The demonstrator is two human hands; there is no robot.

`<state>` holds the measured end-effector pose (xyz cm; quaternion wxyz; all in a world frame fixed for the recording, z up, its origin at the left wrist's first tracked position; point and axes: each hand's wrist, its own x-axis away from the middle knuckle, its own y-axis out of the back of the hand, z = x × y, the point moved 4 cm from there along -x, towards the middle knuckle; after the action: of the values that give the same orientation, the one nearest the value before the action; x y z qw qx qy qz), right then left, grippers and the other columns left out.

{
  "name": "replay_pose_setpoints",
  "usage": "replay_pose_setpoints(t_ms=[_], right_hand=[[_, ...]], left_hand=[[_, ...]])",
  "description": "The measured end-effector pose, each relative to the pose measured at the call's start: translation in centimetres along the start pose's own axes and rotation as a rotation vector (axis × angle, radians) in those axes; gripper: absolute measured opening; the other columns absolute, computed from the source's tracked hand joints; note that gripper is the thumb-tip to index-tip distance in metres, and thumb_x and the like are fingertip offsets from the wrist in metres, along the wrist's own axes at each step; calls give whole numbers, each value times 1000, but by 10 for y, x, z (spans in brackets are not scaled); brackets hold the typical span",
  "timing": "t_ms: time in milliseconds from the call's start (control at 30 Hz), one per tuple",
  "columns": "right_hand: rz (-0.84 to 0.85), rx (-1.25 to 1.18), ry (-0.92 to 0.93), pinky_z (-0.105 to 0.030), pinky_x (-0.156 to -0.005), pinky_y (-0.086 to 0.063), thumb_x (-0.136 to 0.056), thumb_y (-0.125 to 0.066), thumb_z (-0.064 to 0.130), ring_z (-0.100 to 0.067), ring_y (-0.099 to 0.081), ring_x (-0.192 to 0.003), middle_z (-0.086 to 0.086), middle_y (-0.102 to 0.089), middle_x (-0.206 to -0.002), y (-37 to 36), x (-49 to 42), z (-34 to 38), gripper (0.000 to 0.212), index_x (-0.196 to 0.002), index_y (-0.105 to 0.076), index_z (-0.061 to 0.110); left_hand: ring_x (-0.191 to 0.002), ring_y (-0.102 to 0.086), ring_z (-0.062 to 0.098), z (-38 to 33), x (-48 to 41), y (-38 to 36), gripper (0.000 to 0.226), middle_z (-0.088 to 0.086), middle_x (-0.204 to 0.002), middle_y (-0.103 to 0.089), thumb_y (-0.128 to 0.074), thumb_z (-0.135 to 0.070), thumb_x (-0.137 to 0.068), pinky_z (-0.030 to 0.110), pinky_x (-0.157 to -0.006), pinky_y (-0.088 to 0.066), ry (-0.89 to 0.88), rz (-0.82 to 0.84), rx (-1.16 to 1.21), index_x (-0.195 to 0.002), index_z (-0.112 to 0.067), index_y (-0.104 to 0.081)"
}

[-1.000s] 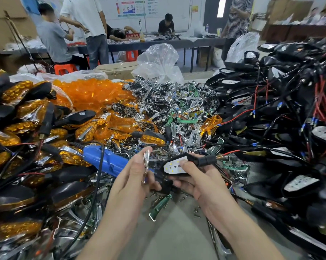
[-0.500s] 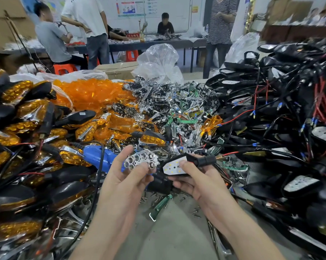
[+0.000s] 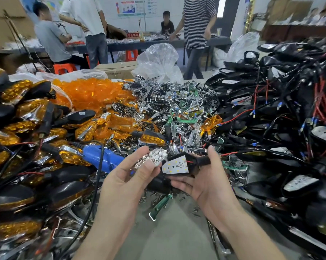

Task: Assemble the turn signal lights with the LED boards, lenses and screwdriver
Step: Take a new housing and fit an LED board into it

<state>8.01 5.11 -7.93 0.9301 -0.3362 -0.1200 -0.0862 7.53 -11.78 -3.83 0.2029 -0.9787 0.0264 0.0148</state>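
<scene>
Black plastic turn signal housing with a white triangular LED board seated in it lies in the right hand, fingers curled beneath and thumb on its stem. The left hand pinches a chrome multi-cup reflector between thumb and fingertips, its end just beside the board's left corner; whether they touch I cannot tell. Both are held above the bare near middle of the grey table. Under the hands lie loose small screws and a green strip board. A blue electric screwdriver lies left of the left hand. Finished amber lights fill the left edge, orange lenses and chrome reflectors the far side, and wired black housings the right edge.
</scene>
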Motion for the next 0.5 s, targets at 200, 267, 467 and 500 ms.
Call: replay_pose_setpoints(t_ms=[200,267,467,500], right_hand=[[-10,-24,-10,-36,-61,-62,-100,-20,70,-35,-77,-86,-20,-76,-107,3,-1,1,75,-119,-66,13],[-36,-30,-4,-33,-55,-60,-102,-22,65,-33,-77,-78,-17,-78,-100,2,-3,1,69,-110,-69,15],[-25,-41,37,-35,-60,-62,-106,-28,56,-35,-77,-85,-19,-77,-108,2,-3,1,57,-117,-67,15],[-10,-49,43,-36,-61,-62,-106,-30,55,-36,-77,-87,-19,-76,-111,1,-2,2,55,-120,-66,16]], left_hand=[[-60,-61,-2,-2,10,-2,34,-8,-71,-70,-70,-49,-74,4,-59,-44,-195,-33,-407,-107,-43,-72],[-56,-54,-7,-2,12,-3,34,-12,-71,-64,-68,-46,-79,2,-55,-39,-243,-52,-459,-112,-36,-70],[-65,-62,-2,7,16,-10,34,-15,-84,-73,-69,-41,-78,7,-61,-44,-210,19,-406,-111,-31,-68],[-64,-61,-3,8,16,-11,34,-15,-83,-72,-69,-41,-78,7,-61,-44,-211,23,-406,-111,-31,-68]])
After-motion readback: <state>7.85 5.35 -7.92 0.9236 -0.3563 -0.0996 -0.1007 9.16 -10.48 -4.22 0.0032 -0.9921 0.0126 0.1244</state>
